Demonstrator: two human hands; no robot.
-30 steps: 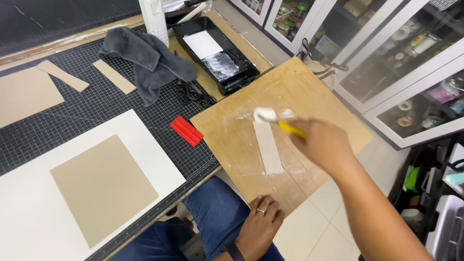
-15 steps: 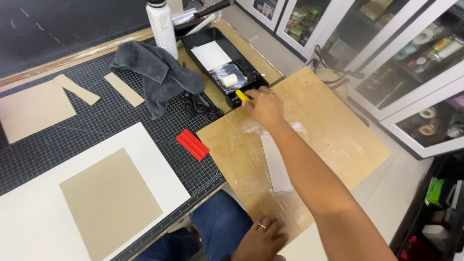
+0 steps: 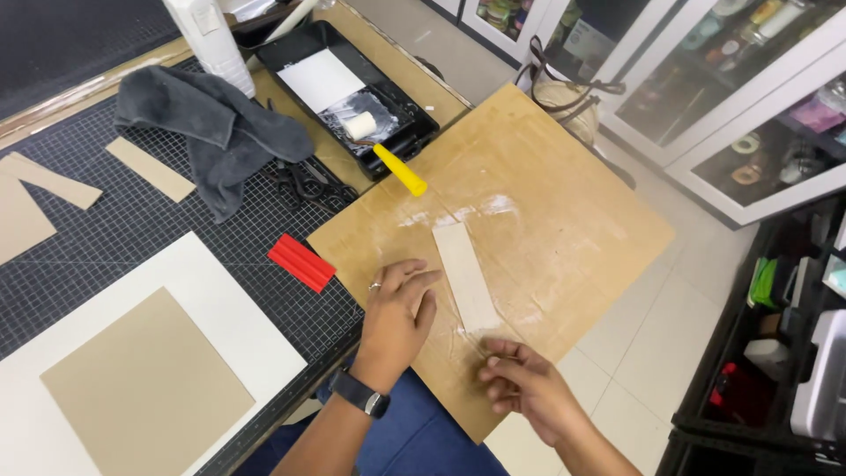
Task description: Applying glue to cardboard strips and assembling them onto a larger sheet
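Note:
A pale, glue-coated card strip (image 3: 466,274) lies on a wooden board (image 3: 564,220) that juts out past the table edge. My left hand (image 3: 398,316) rests flat on the board just left of the strip, fingers apart, holding nothing. My right hand (image 3: 520,386) hovers at the strip's near end, fingertips close to its corner, holding nothing. A small paint roller with a yellow handle (image 3: 397,167) lies in a black tray (image 3: 414,115), handle sticking out over the board.
A grid cutting mat (image 3: 132,229) carries a white sheet (image 3: 220,308) with a tan card square (image 3: 145,388), a red block (image 3: 301,262), a grey cloth (image 3: 211,128), scissors (image 3: 304,183), card offcuts (image 3: 150,167) and a white bottle (image 3: 211,40). Glass cabinets (image 3: 749,97) stand at right.
My right hand set the roller in the tray and came back to the strip's near end. My left hand rose from my lap onto the board.

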